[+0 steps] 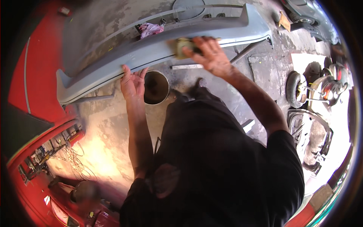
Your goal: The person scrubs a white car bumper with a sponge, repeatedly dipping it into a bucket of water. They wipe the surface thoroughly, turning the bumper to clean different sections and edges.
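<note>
The long grey bumper (151, 53) slanted from near left to far right. The left hand (133, 84) touched its near edge, left of the middle; how firmly that grip closed could not be told. The right hand (213, 60), farther along, grasped a blurred tan pad (181, 49) at the bumper's face, right of the middle.

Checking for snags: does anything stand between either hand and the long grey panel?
A yellowish pad lies between the right hand and the long grey panel; nothing visible separates the left hand from its near edge.
</note>
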A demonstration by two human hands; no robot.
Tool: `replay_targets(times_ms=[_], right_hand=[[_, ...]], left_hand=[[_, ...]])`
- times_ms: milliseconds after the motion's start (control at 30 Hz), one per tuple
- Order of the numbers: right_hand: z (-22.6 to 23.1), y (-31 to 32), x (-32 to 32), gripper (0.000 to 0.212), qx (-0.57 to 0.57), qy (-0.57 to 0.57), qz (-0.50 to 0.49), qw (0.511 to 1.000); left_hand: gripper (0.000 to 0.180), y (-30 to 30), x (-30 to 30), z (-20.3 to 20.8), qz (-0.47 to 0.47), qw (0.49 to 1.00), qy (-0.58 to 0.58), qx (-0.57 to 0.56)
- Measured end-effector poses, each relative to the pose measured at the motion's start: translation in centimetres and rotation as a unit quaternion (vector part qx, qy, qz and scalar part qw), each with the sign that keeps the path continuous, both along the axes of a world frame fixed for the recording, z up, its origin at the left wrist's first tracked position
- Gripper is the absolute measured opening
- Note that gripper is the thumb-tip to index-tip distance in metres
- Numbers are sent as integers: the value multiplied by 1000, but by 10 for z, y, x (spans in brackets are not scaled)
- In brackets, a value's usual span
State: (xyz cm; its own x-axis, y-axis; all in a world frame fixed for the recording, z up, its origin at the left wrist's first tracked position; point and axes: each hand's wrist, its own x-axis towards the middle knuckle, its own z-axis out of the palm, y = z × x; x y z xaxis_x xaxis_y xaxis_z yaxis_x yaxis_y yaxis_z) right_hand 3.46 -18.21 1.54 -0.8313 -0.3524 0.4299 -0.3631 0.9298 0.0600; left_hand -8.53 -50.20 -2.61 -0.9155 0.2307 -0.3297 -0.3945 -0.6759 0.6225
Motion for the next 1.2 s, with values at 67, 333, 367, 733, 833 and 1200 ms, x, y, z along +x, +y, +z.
replay_targets(times_ms=[67, 333, 367, 733, 833, 1200], right_hand=[[-5, 49, 22, 63, -7, 28, -99, 995], [4, -84, -36, 70, -52, 47, 50, 996], [5, -82, -36, 70, -54, 37, 54, 996], [20, -34, -14, 62, -40, 5, 63, 997], [-6, 33, 6, 68, 32, 19, 24, 999], [16, 77, 18, 57, -30, 52, 21, 998]], left_hand=[[55, 5, 2, -2, 0, 1000, 3, 3], [55, 12, 0, 14, -14, 1000, -2, -12], [54, 12, -2, 15, -16, 1000, 4, -6], [61, 3, -11, -6, -12, 1000, 5, 13], [62, 2, -9, 9, 0, 1000, -10, -19], [56, -16, -27, 9, 8, 995, -25, -91]])
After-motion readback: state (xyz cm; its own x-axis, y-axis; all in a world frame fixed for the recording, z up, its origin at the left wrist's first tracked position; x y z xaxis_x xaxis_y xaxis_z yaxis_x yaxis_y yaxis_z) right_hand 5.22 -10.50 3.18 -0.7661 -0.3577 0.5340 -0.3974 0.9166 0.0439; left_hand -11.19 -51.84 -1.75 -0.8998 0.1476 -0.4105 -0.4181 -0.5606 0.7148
